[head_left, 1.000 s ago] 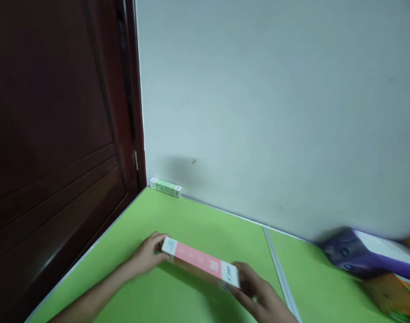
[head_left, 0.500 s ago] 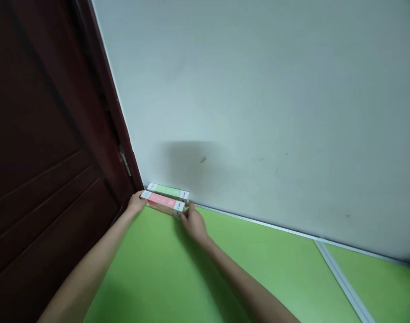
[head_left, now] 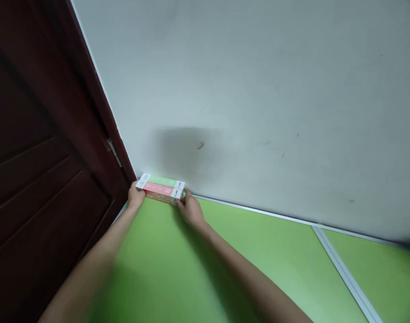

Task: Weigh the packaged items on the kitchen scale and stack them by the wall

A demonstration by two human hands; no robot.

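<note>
My left hand (head_left: 136,195) grips the left end of a long pink-and-white box (head_left: 159,189), close to the door frame. At the box's right end, my right hand (head_left: 191,208) has its thumb and fingers closed on the carton. A matching green-and-white box (head_left: 162,181) lies behind it against the wall, their long sides together and their tops about level. Both have white printed ends. The undersides and some of my fingertips are hidden.
On the left stands a dark red-brown door (head_left: 33,188) with a metal hinge (head_left: 114,153). A pale wall (head_left: 258,89) with a chipped mark rises behind the boxes. The green surface (head_left: 157,260) has a white strip (head_left: 342,269) across its right part.
Both hands have pushed the pink box toward the wall, closing the gap to the green box. The camera view has shifted slightly.
</note>
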